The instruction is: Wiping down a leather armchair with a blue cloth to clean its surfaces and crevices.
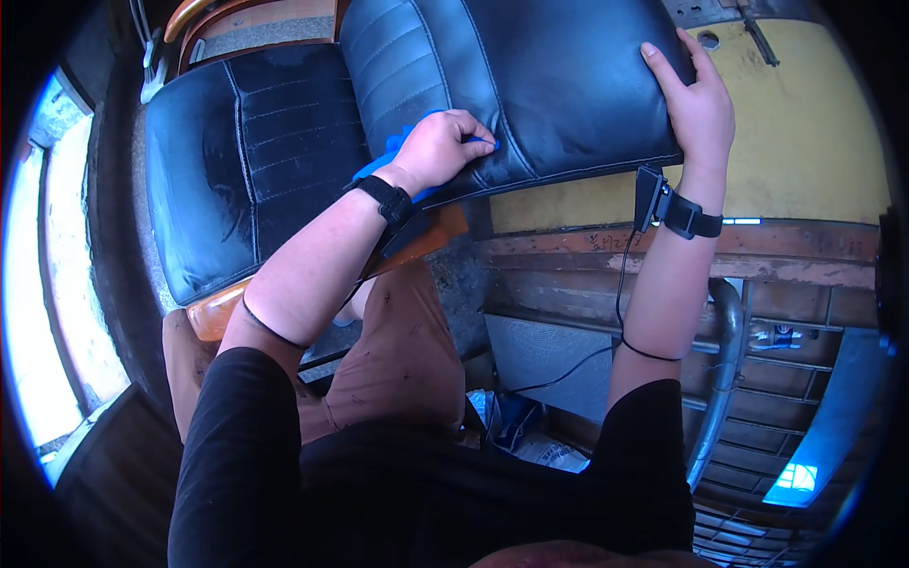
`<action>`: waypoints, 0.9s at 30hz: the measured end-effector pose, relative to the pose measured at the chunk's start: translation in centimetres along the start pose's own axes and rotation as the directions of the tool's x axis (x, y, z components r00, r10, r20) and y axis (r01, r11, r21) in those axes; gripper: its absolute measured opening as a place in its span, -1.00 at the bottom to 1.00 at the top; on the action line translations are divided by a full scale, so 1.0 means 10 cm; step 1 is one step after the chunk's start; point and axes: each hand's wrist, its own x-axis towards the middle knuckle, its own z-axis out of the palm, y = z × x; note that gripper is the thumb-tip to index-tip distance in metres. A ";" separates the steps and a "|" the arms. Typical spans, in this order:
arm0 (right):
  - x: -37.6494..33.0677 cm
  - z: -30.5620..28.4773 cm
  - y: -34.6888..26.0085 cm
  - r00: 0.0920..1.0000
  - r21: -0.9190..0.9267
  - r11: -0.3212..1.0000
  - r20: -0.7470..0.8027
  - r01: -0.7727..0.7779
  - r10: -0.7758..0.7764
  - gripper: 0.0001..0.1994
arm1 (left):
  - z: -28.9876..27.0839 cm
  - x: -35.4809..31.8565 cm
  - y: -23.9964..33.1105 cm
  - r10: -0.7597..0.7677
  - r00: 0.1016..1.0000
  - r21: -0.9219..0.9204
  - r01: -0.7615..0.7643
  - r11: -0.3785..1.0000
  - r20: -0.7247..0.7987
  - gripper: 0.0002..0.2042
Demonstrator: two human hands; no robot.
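A black padded leather cushion (587, 85) with stitched seams slants across the top middle. My left hand (441, 151) pinches a blue cloth (392, 148) against its lower stitched part, with a bit of blue showing at the fingertips. Much of the cloth is hidden behind the hand and wrist. At the cushion's right end, my right hand (704, 109) grips the edge, thumb on the top face and fingers around the corner. Left of it lies a second black stitched cushion (303, 151), with dull, whitish smears on its left side.
An orange-brown wooden frame (216, 312) shows beneath the left cushion. A worn yellow board (805, 123) is at the right, above a wooden rail (757, 248). A bent metal pipe (727, 350) and slatted rack stand below. A cable (568, 381) runs from my right arm.
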 end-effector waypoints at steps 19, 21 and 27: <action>0.00 0.00 0.02 1.000 -0.004 1.000 -0.010 -0.008 0.008 -0.21 | -0.03 0.01 0.05 0.017 0.999 0.065 -0.021 0.998 0.049 -0.86; 0.00 0.00 0.02 1.000 -0.005 1.000 -0.013 -0.005 0.005 -0.21 | -0.03 0.01 0.07 -0.023 0.983 0.120 0.046 0.992 -0.183 -0.85; 0.01 0.02 0.02 1.000 0.015 1.000 -0.011 -0.008 0.008 -0.21 | -0.02 0.02 0.00 -0.063 0.949 0.100 0.099 0.990 -0.310 -0.83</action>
